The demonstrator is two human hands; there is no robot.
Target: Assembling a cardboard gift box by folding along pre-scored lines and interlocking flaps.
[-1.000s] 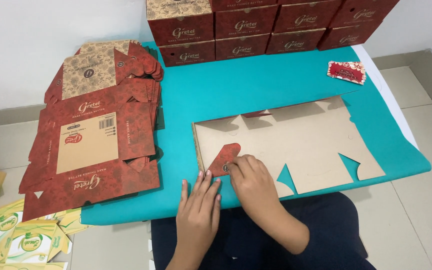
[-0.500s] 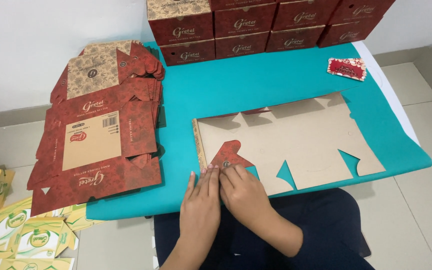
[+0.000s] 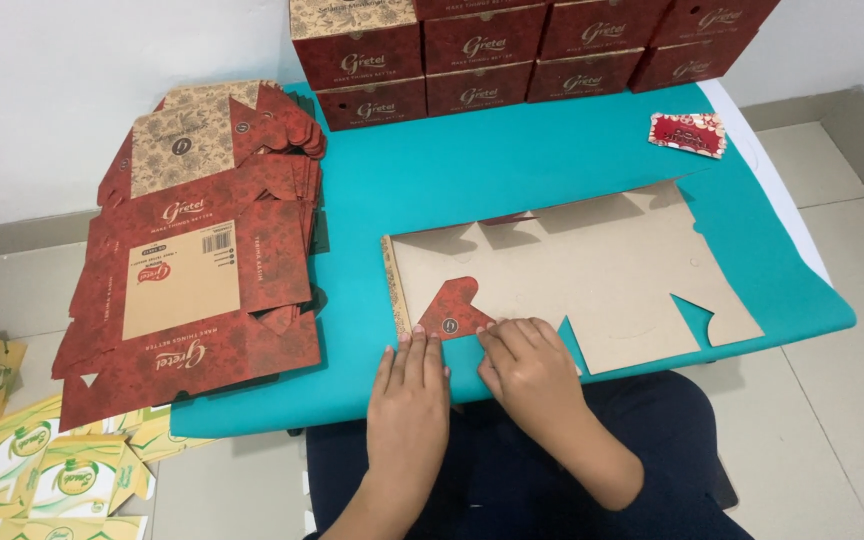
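Two bare hands pressing a folded flap on a flat carton blank.

The carton blank (image 3: 592,270) is lying brown side up on the teal bench (image 3: 512,170), near its front edge. The left hand (image 3: 410,395) is lying flat, fingers together, tips touching the red folded flap (image 3: 452,308); the right hand (image 3: 530,370) is resting just beside it on the blank's edge, its grip loose, clamping nothing. A stack of flat red cartons (image 3: 192,280) is sitting at left, assembled red boxes (image 3: 512,50) behind.
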